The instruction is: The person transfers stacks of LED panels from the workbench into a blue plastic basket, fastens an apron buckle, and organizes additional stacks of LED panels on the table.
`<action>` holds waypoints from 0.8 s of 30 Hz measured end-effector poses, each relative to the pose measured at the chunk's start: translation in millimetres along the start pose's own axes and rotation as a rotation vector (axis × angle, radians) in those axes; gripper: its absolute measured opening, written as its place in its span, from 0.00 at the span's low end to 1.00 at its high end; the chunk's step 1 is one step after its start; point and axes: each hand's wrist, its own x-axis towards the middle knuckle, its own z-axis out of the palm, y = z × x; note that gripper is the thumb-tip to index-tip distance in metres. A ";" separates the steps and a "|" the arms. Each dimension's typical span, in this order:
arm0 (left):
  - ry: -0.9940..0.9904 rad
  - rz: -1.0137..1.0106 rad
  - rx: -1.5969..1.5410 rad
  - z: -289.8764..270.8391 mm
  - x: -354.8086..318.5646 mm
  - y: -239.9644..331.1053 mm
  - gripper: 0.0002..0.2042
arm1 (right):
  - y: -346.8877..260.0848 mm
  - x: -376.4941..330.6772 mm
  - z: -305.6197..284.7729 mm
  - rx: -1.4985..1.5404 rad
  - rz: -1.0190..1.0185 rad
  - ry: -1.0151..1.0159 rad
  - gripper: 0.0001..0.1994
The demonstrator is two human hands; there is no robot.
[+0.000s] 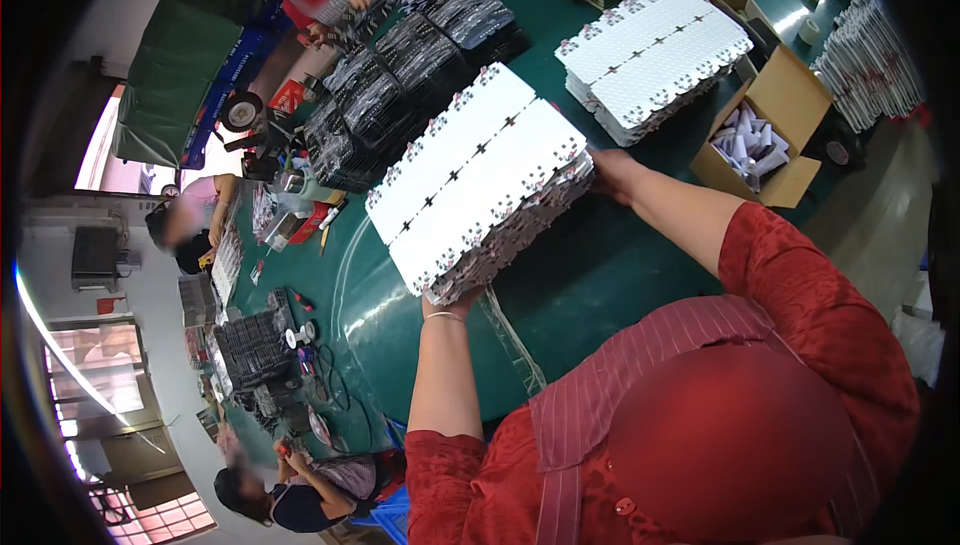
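A thick stack of white circuit-board panels (480,175) is between my two hands, tilted over the green table. Its panels have scalloped edges, dark marks along a middle line and small red-and-black spots at the ends. My left hand (446,305) grips the near left corner, most of its fingers hidden by the stack. At the right end, my right hand (617,175) holds the side, its fingertips out of sight behind the boards. A second stack of similar white panels (655,50) lies just beyond, to the right.
Bundled black strips (420,65) lie beyond the held stack. An open cardboard box (795,85) of small white pieces stands at right, near upright white strips (870,60). The green table (600,275) carries tools and black parts at left. Three other people work around it.
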 end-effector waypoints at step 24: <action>0.013 0.274 0.533 15.6 20.3 112.5 0.36 | -83.3 -23.1 66.4 -0.259 -0.255 0.253 0.52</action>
